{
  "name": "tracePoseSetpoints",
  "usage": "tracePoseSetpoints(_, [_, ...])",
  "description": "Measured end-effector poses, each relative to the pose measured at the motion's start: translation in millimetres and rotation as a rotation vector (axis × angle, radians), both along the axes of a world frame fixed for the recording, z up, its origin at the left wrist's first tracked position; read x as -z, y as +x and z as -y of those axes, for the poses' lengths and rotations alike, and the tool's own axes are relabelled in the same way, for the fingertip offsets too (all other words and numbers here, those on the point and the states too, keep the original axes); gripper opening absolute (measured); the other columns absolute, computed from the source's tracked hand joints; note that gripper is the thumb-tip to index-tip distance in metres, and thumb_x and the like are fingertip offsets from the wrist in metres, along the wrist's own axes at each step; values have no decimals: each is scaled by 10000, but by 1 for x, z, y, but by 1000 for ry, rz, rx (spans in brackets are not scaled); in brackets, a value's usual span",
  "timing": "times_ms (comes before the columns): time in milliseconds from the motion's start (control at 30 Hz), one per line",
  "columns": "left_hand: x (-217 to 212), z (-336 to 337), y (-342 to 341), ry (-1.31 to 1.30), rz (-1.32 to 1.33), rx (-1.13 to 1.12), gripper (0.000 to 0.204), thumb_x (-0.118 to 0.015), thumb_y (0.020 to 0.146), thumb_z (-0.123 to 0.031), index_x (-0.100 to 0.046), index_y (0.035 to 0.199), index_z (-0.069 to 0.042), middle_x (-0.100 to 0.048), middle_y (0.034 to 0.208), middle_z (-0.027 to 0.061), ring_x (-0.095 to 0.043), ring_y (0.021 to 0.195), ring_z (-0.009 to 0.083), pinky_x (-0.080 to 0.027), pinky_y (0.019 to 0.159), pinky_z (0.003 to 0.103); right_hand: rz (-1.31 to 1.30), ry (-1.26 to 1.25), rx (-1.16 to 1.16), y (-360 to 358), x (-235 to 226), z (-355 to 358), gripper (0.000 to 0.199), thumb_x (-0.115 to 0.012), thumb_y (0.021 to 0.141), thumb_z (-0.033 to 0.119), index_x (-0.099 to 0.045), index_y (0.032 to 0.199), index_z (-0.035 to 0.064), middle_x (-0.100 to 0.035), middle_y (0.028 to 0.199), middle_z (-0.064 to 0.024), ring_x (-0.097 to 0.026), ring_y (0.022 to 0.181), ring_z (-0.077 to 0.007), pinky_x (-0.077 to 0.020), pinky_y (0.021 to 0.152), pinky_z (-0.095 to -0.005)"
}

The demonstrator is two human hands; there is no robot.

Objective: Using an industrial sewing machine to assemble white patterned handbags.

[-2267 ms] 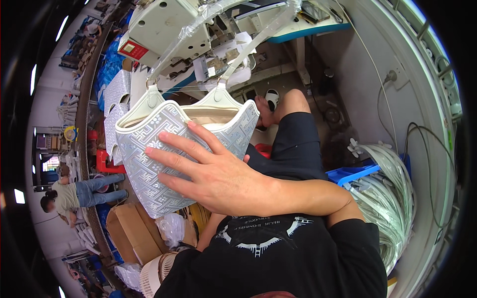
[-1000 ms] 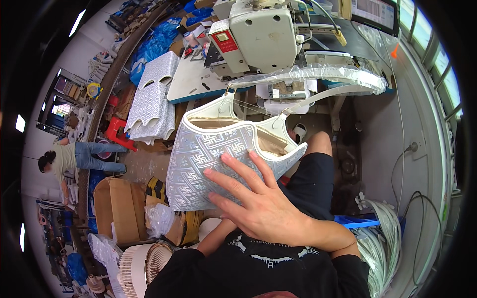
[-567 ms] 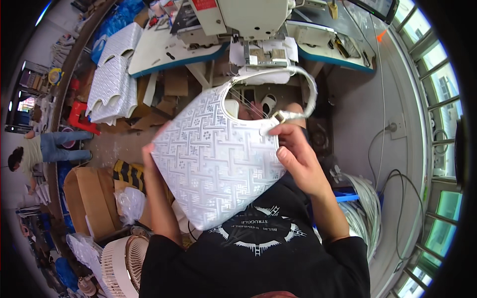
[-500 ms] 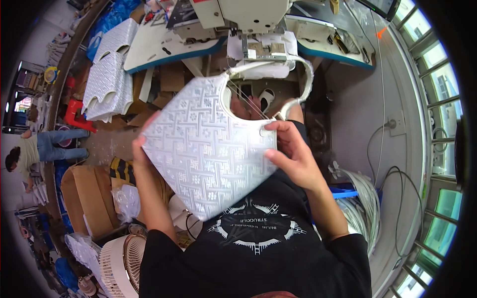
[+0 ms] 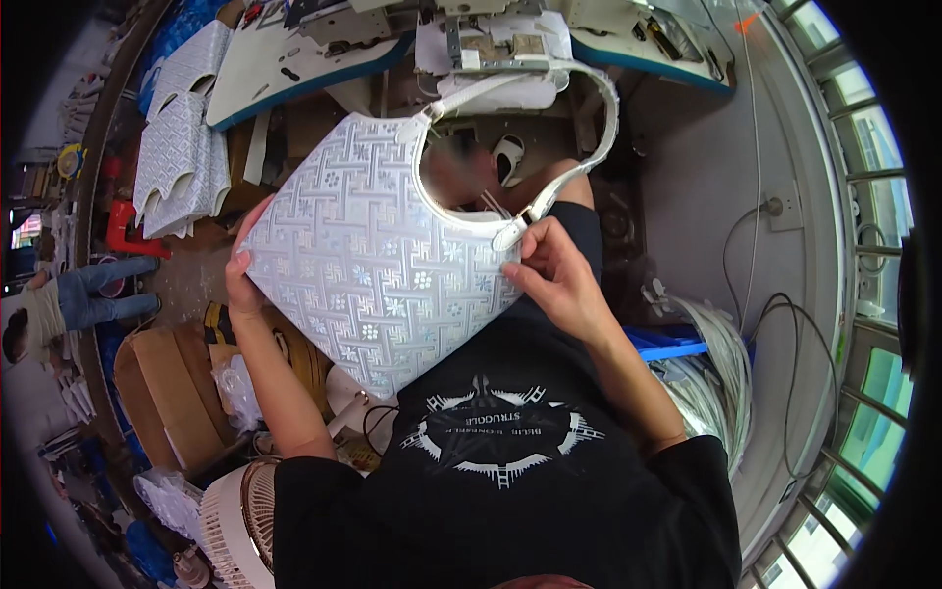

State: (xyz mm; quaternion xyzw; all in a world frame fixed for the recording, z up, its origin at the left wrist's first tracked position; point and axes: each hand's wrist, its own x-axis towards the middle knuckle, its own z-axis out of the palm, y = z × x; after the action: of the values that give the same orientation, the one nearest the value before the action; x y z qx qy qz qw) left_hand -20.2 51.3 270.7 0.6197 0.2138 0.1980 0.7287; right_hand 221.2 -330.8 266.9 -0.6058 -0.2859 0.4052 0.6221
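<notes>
A silvery-white patterned handbag (image 5: 378, 245) is held tilted in front of my body, its curved opening facing away and to the right. Its white strap (image 5: 606, 128) arches out beyond the opening, joined by tabs at both ends. My left hand (image 5: 241, 265) grips the bag's left corner, with some fingers hidden behind it. At the right corner, my right hand (image 5: 554, 270) pinches the edge beside the strap's tab, thumb and index finger close together.
Ahead stands a machine with a metal clamp plate (image 5: 500, 47) on a blue-edged worktable (image 5: 324, 83). Patterned bag pieces (image 5: 182, 162) are stacked at left. A cardboard box (image 5: 157, 393) and a fan (image 5: 235, 520) stand at lower left. Wrapped strips (image 5: 702, 393) lie at right; another person (image 5: 88, 294) is far left.
The bag has shifted left and turned so its face shows more fully. My right hand's thumb and fingers have closed in at the corner by the tab.
</notes>
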Motion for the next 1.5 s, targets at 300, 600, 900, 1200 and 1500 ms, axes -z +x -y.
tracePoseSetpoints(300, [-31,-9,-9,246,-2,81,1087,-711,751,-601,-429,1545,86,-541,1511,197,-543,1382,288,-391,1168,396,291,132,397,157,-49,39,210,-695,1031,106,-635,1206,8,-706,1078,-56,-674,959,-121,-544,869,-283])
tracePoseSetpoints(600, [-86,16,4,354,-79,86,1154,-733,726,-664,-434,1518,120,-571,1463,250,-568,1353,317,-402,1160,419,473,141,511,260,-98,25,206,-680,1050,187,-679,1172,21,-704,1068,-27,-657,987,-98,-520,863,-258])
tracePoseSetpoints(900, [-126,42,49,502,-110,202,1068,-676,733,-683,-547,1422,124,-652,1331,234,-668,1198,289,-502,1022,390,1273,336,-332,158,-98,-85,317,-715,820,47,-744,1135,56,-724,1145,-111,-649,1117,-316,-525,992,-394])
tracePoseSetpoints(1200, [-133,46,75,818,-4,503,996,-669,749,-645,-585,1379,122,-650,1326,298,-676,1189,376,-509,1024,426,1405,-184,-548,152,-92,-36,245,-734,779,123,-723,1018,73,-721,1014,-57,-641,1093,-258,-500,1002,-401])
tracePoseSetpoints(1500, [-129,47,85,774,-4,490,969,-659,777,-650,-599,1374,111,-641,1344,305,-659,1214,396,-489,1057,450,1197,92,-47,172,-87,-25,310,-734,820,-1,-725,1123,62,-699,1083,-99,-671,1059,-297,-549,913,-394])
